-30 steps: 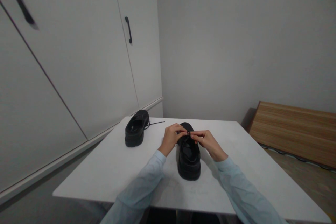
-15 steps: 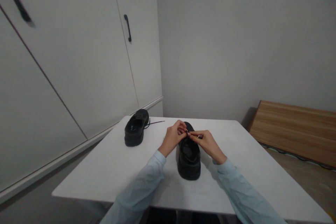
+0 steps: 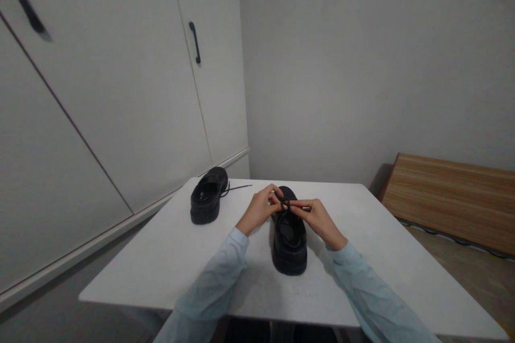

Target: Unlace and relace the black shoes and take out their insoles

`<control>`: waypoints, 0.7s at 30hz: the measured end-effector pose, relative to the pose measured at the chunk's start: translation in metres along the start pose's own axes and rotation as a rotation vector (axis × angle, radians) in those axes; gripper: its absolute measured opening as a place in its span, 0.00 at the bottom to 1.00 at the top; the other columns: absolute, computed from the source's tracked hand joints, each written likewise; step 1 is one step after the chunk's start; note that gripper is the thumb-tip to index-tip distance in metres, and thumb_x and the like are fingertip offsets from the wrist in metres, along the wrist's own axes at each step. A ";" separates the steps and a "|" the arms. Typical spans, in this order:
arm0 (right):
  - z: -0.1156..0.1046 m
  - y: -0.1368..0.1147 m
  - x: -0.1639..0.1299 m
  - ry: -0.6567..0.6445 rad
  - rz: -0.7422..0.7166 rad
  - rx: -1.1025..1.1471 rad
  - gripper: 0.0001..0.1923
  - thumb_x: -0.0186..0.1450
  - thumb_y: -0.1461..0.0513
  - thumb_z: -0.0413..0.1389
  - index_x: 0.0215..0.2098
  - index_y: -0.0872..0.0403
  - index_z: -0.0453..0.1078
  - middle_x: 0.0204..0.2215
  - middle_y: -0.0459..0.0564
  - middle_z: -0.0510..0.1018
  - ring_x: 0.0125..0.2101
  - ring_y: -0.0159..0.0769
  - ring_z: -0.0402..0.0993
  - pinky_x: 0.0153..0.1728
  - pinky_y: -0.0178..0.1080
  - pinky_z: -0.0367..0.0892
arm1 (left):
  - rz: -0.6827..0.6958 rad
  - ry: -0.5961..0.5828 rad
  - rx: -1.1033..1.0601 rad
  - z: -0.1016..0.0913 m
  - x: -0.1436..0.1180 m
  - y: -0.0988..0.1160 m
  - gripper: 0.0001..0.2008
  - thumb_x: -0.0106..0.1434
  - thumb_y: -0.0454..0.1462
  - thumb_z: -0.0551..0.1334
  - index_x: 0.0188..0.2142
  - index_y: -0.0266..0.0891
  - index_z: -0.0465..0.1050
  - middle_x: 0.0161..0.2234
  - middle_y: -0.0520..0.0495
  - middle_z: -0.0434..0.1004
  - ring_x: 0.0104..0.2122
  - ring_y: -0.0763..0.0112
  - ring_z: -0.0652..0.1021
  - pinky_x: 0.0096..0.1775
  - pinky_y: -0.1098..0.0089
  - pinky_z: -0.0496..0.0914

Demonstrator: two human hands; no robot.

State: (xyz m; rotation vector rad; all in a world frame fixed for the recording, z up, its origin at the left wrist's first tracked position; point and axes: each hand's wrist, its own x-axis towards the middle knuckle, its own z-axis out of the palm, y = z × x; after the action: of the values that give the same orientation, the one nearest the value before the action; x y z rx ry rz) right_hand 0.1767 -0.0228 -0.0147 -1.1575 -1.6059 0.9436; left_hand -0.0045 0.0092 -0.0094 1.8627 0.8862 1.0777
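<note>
A black shoe (image 3: 289,244) stands on the white table (image 3: 173,262) with its heel toward me. Over its tongue my left hand (image 3: 259,209) and my right hand (image 3: 316,217) meet, each pinching part of the black shoelace (image 3: 285,204) between thumb and fingers. The lace forms a small crossing between the fingertips. A second black shoe (image 3: 208,201) sits farther left on the table, its lace trailing loose to the right.
White cupboard doors with a black handle (image 3: 195,43) rise on the left, close to the table's left edge. A grey wall stands behind. A wooden board (image 3: 454,198) lies low on the right beyond the table.
My left hand has shifted slightly left and up while both hands keep working the lace over the shoe; the right hand has barely moved. The shoes stay put.
</note>
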 end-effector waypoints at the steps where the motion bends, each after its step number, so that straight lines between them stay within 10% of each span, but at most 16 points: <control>1: 0.000 0.000 0.000 0.000 0.004 0.014 0.17 0.57 0.57 0.60 0.41 0.56 0.78 0.37 0.56 0.82 0.35 0.46 0.78 0.36 0.44 0.72 | -0.010 0.009 -0.048 0.002 0.000 -0.001 0.12 0.53 0.36 0.66 0.36 0.37 0.68 0.24 0.54 0.72 0.25 0.74 0.74 0.28 0.75 0.66; 11: 0.000 0.005 0.001 0.018 -0.008 -0.010 0.16 0.57 0.57 0.59 0.41 0.57 0.78 0.38 0.55 0.82 0.36 0.45 0.78 0.38 0.44 0.71 | -0.043 0.167 -0.003 0.014 0.001 0.001 0.13 0.52 0.43 0.67 0.26 0.33 0.74 0.24 0.47 0.75 0.26 0.72 0.75 0.30 0.74 0.67; 21: 0.000 0.003 -0.001 0.064 -0.139 -0.199 0.13 0.58 0.56 0.58 0.37 0.54 0.79 0.31 0.53 0.83 0.30 0.41 0.77 0.31 0.39 0.68 | -0.168 0.077 -0.091 0.013 0.001 -0.002 0.17 0.48 0.45 0.68 0.28 0.30 0.78 0.24 0.44 0.77 0.26 0.70 0.75 0.29 0.73 0.66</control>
State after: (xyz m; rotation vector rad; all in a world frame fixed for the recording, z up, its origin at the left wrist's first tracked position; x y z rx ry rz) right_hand 0.1775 -0.0230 -0.0180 -1.1809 -1.7333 0.6622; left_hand 0.0071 0.0072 -0.0148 1.6505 1.0030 1.0733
